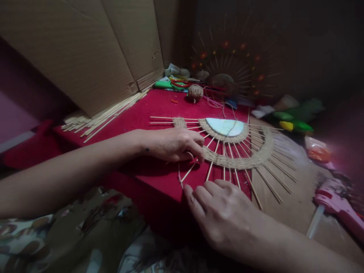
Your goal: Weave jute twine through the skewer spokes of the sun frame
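A half-round twine weaving (239, 161) on thin wooden sticks lies on the red cloth. A pale half-circle (226, 127) sits at its centre, edged by an inner woven band. My left hand (183, 144) is closed, its thumb and fingers pressed on the outer band and sticks at the left side, hiding part of them. Close to the cloth's front edge, my right hand (224, 212) pinches a strand of twine (179, 174) by the tip of a stick. Another loose strand crosses the weaving.
Bare sticks (108, 113) lie in a bundle at the left, beside a cardboard sheet (85, 49). Behind the weaving is a twine ball (195, 92) near red-handled scissors (180, 82). A pink glue gun (337, 201) lies at the right. A finished-looking sunburst decoration (227, 72) stands at the back.
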Tool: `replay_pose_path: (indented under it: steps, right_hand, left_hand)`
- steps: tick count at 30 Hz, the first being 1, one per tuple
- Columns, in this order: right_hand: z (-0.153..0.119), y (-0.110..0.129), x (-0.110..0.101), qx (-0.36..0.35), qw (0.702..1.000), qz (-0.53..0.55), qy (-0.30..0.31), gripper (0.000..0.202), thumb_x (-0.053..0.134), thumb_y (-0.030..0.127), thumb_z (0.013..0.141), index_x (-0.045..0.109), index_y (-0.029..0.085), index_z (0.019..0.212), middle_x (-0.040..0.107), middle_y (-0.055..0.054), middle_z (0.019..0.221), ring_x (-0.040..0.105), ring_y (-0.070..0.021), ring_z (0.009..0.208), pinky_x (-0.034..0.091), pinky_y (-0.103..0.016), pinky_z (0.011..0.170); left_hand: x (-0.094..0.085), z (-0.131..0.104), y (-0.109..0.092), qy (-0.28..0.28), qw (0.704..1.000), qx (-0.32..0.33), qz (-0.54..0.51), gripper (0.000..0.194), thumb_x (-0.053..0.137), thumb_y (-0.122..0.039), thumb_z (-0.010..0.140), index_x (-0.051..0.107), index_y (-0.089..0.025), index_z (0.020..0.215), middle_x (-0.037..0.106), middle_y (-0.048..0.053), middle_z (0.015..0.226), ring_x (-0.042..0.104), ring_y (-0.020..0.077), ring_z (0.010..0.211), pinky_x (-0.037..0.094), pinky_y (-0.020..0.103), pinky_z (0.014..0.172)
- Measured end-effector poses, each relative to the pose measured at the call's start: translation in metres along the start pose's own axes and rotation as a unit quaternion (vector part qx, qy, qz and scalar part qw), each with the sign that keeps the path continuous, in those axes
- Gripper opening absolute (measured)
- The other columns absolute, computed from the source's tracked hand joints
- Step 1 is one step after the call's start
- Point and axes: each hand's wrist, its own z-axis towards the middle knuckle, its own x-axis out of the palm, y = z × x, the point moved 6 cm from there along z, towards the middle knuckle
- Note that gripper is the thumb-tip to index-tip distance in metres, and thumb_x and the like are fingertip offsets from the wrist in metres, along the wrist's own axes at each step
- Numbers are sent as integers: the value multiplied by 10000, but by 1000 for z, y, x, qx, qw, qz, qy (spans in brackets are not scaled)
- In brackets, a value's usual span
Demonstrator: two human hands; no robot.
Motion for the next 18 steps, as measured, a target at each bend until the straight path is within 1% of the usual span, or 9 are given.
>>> replay_pose_path:
  steps: [3, 5, 7, 9, 11, 13, 14, 16, 18]
  right_hand:
    - [-1, -15, -6, 42, 999, 24, -15, 200, 479, 93, 847, 673, 124, 882, 596, -44, 684, 498, -177, 544, 300, -332, 482]
    - [-3, -29, -10, 72, 997, 32, -19, 216, 462, 74, 843, 644, 155, 759, 584, -33, 633, 482, -166, 513, 278, -323, 477]
    - [-7, -44, -13, 102, 994, 35, -16, 258, 437, 59, 846, 608, 168, 686, 573, -26, 598, 457, -148, 482, 267, -311, 474]
    - [-13, -58, -15, 128, 991, 30, -3, 275, 432, 69, 865, 596, 168, 668, 580, -24, 601, 450, -133, 475, 276, -297, 481]
    - [-22, -67, -14, 150, 988, 24, 10, 268, 454, 102, 884, 597, 167, 667, 587, -23, 609, 464, -126, 483, 289, -285, 488]
    - [-32, -72, -12, 165, 986, 23, 14, 250, 477, 122, 886, 609, 166, 678, 600, -24, 620, 497, -129, 501, 298, -280, 490]
    - [-36, -72, -10, 169, 985, 21, 10, 241, 481, 119, 881, 621, 165, 690, 611, -26, 630, 516, -134, 514, 301, -279, 491]
    - [-45, -72, -6, 177, 984, 22, -2, 224, 483, 102, 871, 650, 164, 735, 629, -28, 651, 553, -143, 543, 314, -278, 498]
    - [-51, -71, -2, 182, 983, 32, -23, 235, 468, 87, 869, 665, 161, 765, 625, -24, 638, 565, -145, 550, 326, -276, 505]
  left_hand:
    - [1, 0, 3, -8, 1000, -4, 3, 276, 540, -49, 843, 733, -214, 949, 643, 58, 925, 581, 137, 848, 434, 199, 740]
    - [-1, -3, 6, -23, 1000, -11, -13, 263, 547, -69, 846, 721, -209, 985, 641, 58, 931, 585, 140, 855, 442, 209, 757]
    - [-4, -6, 9, -37, 999, -21, -19, 259, 548, -98, 854, 706, -204, 1029, 642, 61, 931, 587, 142, 851, 452, 223, 762]
    - [-9, -9, 11, -67, 997, -31, -15, 252, 535, -118, 865, 696, -192, 1044, 644, 67, 928, 587, 141, 853, 458, 234, 770]
    - [-17, -14, 16, -115, 992, -48, -7, 229, 533, -136, 868, 689, -172, 1031, 641, 77, 953, 590, 141, 868, 465, 243, 786]
    - [-25, -19, 24, -161, 984, -76, 11, 204, 543, -176, 868, 683, -160, 1017, 629, 85, 993, 590, 146, 893, 470, 257, 805]
    - [-29, -22, 29, -174, 980, -95, 27, 204, 553, -207, 866, 680, -157, 1018, 619, 89, 1013, 586, 153, 910, 470, 270, 819]
    - [-35, -28, 39, -173, 973, -138, 65, 242, 565, -275, 858, 669, -151, 1039, 598, 94, 1047, 569, 175, 957, 463, 303, 858]
    - [-38, -31, 48, -143, 970, -173, 94, 318, 569, -331, 848, 640, -144, 1094, 576, 101, 1087, 547, 196, 1001, 450, 334, 893]
